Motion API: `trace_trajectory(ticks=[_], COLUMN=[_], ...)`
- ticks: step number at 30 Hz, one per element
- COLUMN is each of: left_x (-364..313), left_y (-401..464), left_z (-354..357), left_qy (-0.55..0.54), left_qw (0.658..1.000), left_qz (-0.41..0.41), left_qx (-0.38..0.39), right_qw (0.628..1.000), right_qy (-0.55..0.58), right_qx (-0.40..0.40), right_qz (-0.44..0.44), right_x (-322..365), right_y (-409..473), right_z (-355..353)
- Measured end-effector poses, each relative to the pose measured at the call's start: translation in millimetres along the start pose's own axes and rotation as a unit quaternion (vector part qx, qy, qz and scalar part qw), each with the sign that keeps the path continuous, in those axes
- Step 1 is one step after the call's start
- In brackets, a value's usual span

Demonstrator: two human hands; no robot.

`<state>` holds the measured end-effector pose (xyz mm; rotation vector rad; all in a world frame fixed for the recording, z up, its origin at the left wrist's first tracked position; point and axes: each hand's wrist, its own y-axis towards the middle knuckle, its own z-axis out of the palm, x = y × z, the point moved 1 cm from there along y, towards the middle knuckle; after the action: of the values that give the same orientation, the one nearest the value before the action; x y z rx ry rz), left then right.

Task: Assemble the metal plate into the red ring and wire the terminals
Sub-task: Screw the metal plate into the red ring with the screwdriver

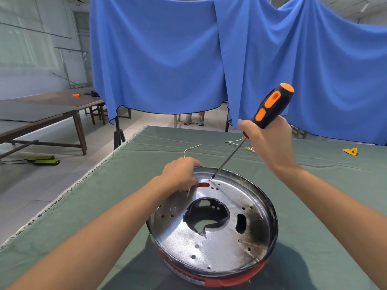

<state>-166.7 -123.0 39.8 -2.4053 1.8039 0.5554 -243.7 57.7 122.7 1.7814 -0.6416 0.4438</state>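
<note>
Fastening step: right hand (270, 143) grips screwdriver (270, 105), tip at a hole in metal plate (209, 243); left hand (181, 172) fingers curl on its rim, above red ring (209, 279). Next, I think, needs straight pressure.

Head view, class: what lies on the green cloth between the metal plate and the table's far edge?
Thin wires with small terminals lie there on the green cloth, beyond the metal plate; nothing else shows.

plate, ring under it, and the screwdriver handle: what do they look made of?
Metal plate: looks like thin stamped steel, shiny with mirror glare, dark scorch-like staining on its right side.
Red ring: probably glossy plastic or painted metal; can't tell which.
Screwdriver handle: black-and-orange moulded plastic or rubber, matte; shaft bare metal.
</note>
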Motion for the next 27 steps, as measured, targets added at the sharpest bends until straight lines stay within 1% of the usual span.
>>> trace_trajectory(ticks=[16, 27], left_x=[-0.2, 0.2], left_y=[-2.0, -1.7], left_z=[2.0, 3.1], left_qy=[0.006, -0.004], left_qw=[1.000, 1.000], left_qz=[-0.008, -0.005], left_qx=[-0.011, -0.014], right_qw=[1.000, 1.000], right_qy=[0.011, -0.009], right_qx=[0.001, -0.004], right_qz=[-0.012, -0.010], right_x=[-0.2, 1.8], right_y=[-2.7, 0.9], right_z=[1.0, 1.4])
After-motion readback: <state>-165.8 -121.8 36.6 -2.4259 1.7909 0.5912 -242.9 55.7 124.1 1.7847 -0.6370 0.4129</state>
